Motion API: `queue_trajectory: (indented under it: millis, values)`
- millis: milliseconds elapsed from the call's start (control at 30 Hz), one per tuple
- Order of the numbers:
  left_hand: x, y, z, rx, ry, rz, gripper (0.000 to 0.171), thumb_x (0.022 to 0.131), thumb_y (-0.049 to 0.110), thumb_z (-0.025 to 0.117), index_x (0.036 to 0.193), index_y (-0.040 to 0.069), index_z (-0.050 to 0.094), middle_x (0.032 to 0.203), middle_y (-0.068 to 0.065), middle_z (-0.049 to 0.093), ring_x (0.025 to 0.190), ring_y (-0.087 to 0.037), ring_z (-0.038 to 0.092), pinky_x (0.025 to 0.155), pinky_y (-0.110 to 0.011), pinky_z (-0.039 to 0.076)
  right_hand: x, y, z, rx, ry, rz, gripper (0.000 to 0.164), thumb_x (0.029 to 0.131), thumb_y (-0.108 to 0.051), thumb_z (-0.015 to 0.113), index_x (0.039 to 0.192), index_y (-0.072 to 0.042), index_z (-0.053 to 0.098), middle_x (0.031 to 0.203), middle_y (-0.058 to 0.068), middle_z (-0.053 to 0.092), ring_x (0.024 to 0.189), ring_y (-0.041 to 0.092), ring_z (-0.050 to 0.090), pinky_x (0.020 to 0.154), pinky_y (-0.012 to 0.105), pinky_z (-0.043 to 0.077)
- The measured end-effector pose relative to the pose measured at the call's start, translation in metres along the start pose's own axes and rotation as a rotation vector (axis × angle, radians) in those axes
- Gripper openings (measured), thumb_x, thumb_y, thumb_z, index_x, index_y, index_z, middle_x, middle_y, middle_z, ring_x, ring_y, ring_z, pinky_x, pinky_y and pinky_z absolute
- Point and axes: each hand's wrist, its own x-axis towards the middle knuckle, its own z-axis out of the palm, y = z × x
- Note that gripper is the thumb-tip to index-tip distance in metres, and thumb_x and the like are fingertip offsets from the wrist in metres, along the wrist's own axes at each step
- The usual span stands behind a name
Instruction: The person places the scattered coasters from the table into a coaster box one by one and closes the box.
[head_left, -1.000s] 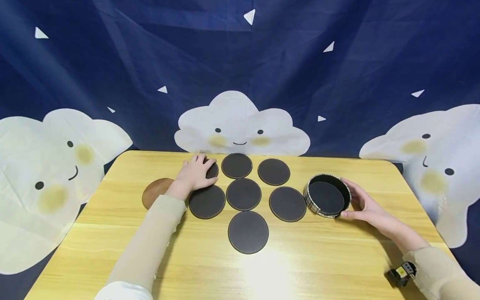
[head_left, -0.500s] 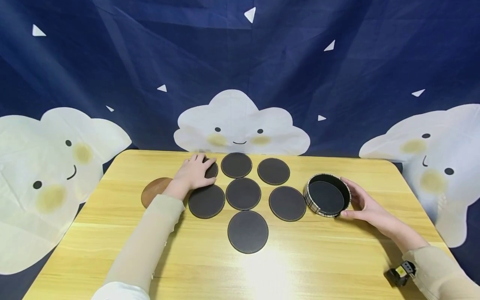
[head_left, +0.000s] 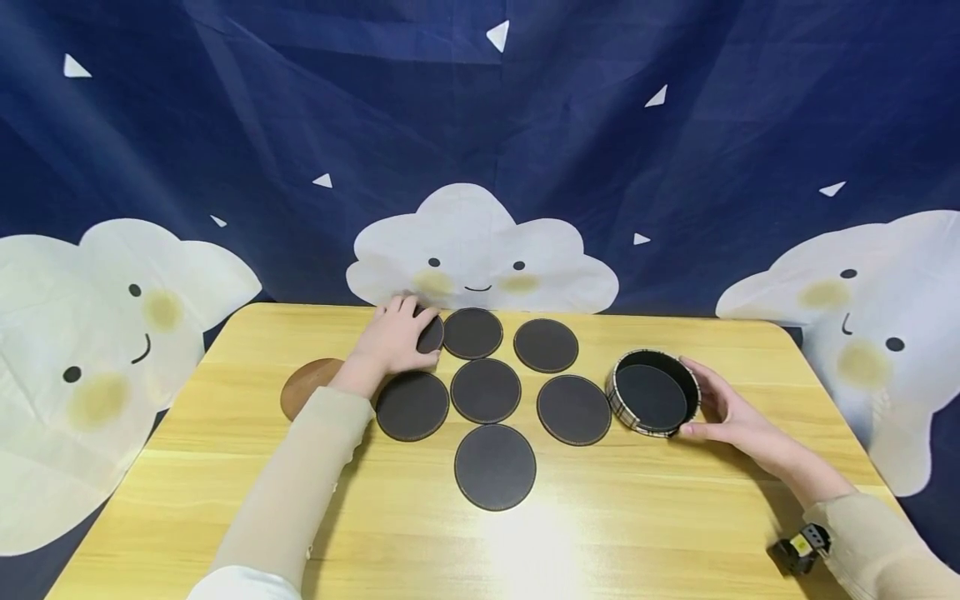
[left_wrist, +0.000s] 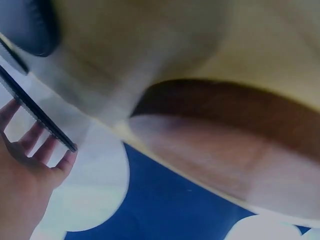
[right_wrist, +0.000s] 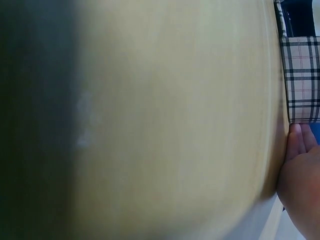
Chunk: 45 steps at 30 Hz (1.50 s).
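Observation:
My left hand (head_left: 393,337) grips a round dark coaster (head_left: 431,336) at the back left of the table, thumb at its near side and fingers at its far side. In the left wrist view this coaster (left_wrist: 40,111) shows edge-on, raised and held by the fingertips. At the right, my right hand (head_left: 731,417) holds a round open coaster holder (head_left: 628,413), thumb at the front and fingers round the far side. The right wrist view shows the holder's plaid wall (right_wrist: 304,80) beside my fingers. Its inside is black.
Several dark coasters lie flat in the middle, among them a front one (head_left: 495,467) and one beside the holder (head_left: 574,409). A brown disc (head_left: 303,390) lies partly under my left forearm. A dark blue cloud-print curtain (head_left: 480,125) hangs behind the wooden table (head_left: 390,517).
My left hand has shifted slightly right and back, and the coaster in its fingers has moved right with it. My right hand and the coaster holder stay in place.

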Motion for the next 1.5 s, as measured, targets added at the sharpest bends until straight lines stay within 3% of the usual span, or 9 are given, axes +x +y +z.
queue_trajectory:
  millis: [600, 833, 1033, 1500]
  values:
    - [0.016, 0.059, -0.025, 0.078, 0.096, 0.209, 0.075, 0.087, 0.056, 0.069, 0.151, 0.018, 0.056, 0.154, -0.019, 0.049, 0.14, -0.039, 0.046, 0.107, -0.056, 0.043, -0.002, 0.002, -0.001, -0.004, -0.003, 0.024, 0.099, 0.091, 0.009, 0.071, 0.171, -0.009, 0.014, 0.153, -0.022, 0.043, 0.132, -0.013, 0.05, 0.102, 0.004, 0.037]
    - [0.025, 0.081, -0.031, 0.097, 0.114, 0.277, 0.073, 0.088, 0.057, 0.067, 0.151, 0.02, 0.055, 0.156, -0.017, 0.049, 0.144, -0.038, 0.044, 0.114, -0.059, 0.041, -0.002, 0.003, -0.001, -0.007, -0.008, 0.012, 0.099, 0.091, 0.008, 0.071, 0.171, -0.009, 0.014, 0.154, -0.02, 0.043, 0.132, -0.012, 0.05, 0.102, 0.005, 0.037]
    - [0.032, 0.099, -0.034, 0.109, 0.156, 0.334, 0.074, 0.086, 0.056, 0.065, 0.151, 0.022, 0.056, 0.15, -0.013, 0.052, 0.138, -0.035, 0.047, 0.113, -0.058, 0.042, -0.002, 0.004, -0.002, -0.014, -0.004, 0.02, 0.099, 0.091, 0.007, 0.071, 0.171, -0.009, 0.014, 0.153, -0.021, 0.042, 0.132, -0.014, 0.049, 0.102, 0.005, 0.037]
    - [0.046, 0.153, -0.037, 0.146, 0.121, 0.427, 0.078, 0.087, 0.062, 0.066, 0.155, 0.027, 0.051, 0.15, -0.008, 0.051, 0.138, -0.03, 0.046, 0.104, -0.049, 0.042, -0.001, 0.003, -0.001, 0.0, -0.007, -0.002, 0.099, 0.091, 0.01, 0.07, 0.171, -0.009, 0.015, 0.153, -0.02, 0.044, 0.133, -0.014, 0.048, 0.102, 0.004, 0.036]
